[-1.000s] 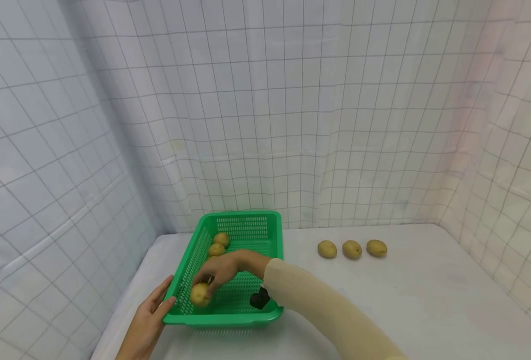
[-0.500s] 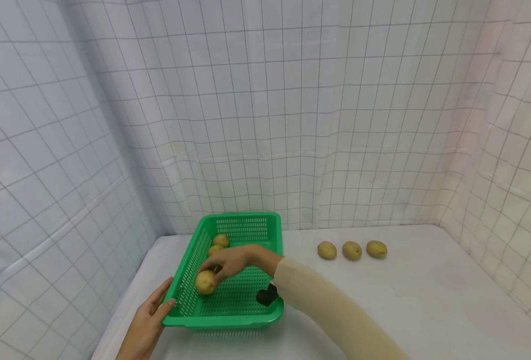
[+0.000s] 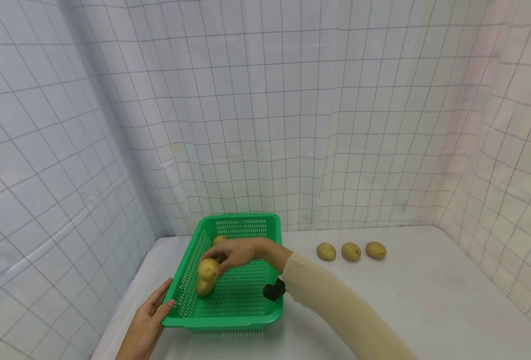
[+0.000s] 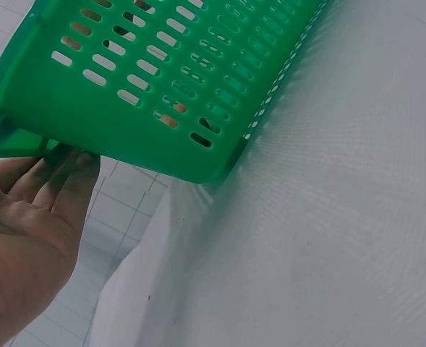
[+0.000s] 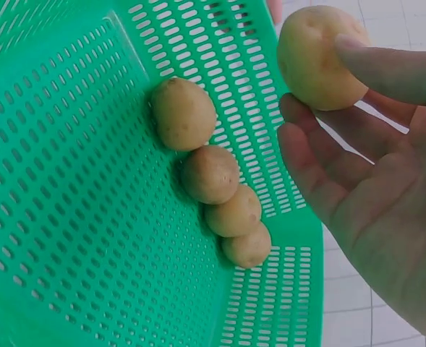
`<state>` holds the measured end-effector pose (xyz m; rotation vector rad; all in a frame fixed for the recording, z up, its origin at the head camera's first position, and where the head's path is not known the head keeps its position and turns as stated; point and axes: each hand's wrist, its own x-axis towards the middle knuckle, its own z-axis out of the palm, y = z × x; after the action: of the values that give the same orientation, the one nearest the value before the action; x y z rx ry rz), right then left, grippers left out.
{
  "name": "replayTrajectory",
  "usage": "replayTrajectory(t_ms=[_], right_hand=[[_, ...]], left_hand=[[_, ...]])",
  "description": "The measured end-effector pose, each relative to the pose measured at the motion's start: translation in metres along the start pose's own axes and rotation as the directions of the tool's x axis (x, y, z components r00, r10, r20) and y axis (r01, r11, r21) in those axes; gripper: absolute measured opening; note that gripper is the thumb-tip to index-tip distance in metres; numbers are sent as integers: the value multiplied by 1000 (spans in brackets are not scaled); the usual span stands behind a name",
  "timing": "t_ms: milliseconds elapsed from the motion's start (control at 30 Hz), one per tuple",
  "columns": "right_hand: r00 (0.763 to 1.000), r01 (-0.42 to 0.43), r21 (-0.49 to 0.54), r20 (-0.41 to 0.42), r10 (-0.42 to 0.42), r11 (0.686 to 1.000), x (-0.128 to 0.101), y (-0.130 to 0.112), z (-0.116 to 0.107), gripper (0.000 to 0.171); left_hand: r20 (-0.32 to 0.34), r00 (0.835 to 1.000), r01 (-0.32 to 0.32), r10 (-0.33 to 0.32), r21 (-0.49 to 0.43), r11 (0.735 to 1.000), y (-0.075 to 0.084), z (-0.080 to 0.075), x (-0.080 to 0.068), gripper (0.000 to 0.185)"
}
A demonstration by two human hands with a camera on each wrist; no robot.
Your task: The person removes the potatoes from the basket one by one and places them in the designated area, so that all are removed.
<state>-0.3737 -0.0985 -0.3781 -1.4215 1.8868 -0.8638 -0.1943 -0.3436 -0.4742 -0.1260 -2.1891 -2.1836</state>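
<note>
In the head view my right hand (image 3: 235,252) pinches a potato (image 3: 208,269) over the left side of a green plastic basket (image 3: 229,322). The right wrist view shows the thumb on top of this potato and fingers curled under it. Several other potatoes lie in a row along the basket's side wall; the nearest potato (image 5: 184,114) is the largest in that view. My left hand (image 3: 147,315) grips the basket's rim at the front left corner, thumb on the rim. From the left wrist, its fingers (image 4: 79,184) show beneath the rim, outside the slotted wall.
Three potatoes, the middle one (image 3: 351,252) among them, lie in a row on the white table (image 3: 409,300) right of the basket. White gridded curtains (image 3: 256,125) stand behind and on both sides. A black device (image 3: 274,289) sits at my right wrist.
My right hand has moved away from the basket's front, towards the back, with the potato held. Another potato now shows just below the held one. The left hand stays on the rim.
</note>
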Motion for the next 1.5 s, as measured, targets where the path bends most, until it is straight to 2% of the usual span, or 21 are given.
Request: replayTrajectory(t_ms=[433, 600, 800, 933, 1100, 1500], right_hand=[[997, 32, 99, -69, -25, 995, -9, 1, 0, 49], [991, 94, 138, -112, -79, 986, -14, 4, -1, 46], [982, 166, 194, -123, -143, 967, -23, 7, -3, 40], [981, 153, 269, -154, -114, 951, -32, 11, -5, 48], [975, 117, 235, -213, -66, 965, -43, 19, -8, 54], [956, 94, 214, -291, -29, 972, -68, 34, -15, 48]], left_hand=[[1, 1000, -2, 2, 1, 1000, -1, -2, 2, 75], [0, 1000, 0, 0, 0, 1000, -2, -1, 2, 74], [-14, 1000, 24, -24, -1, 1000, 0, 0, 2, 75], [-14, 1000, 18, -18, 0, 1000, 0, 0, 2, 75], [-2, 1000, -8, 8, -5, 1000, 0, 0, 1, 73], [-1, 1000, -19, 19, -5, 1000, -1, 0, 2, 72]])
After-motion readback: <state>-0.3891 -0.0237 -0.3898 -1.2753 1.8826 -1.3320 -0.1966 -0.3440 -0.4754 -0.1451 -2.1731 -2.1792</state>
